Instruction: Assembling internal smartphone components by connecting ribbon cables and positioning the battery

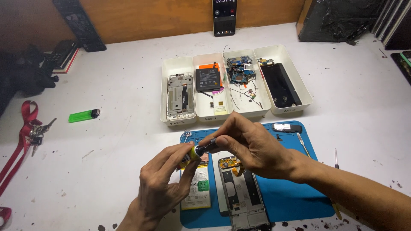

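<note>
Hands [205, 164] pinch screwdriver [202, 149] (fingertips closed).

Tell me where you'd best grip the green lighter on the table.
Probably across the long flat sides of the lighter, pinched from above at mid-body: it lies flat, alone on the table, its metal head pointing right, with free space on both long sides.

Stained white worktable [111, 77], wooden wall panel [171, 17], dim light

Matt blue rubbery mat [291, 192], glossy white plastic trays [171, 68].
</note>
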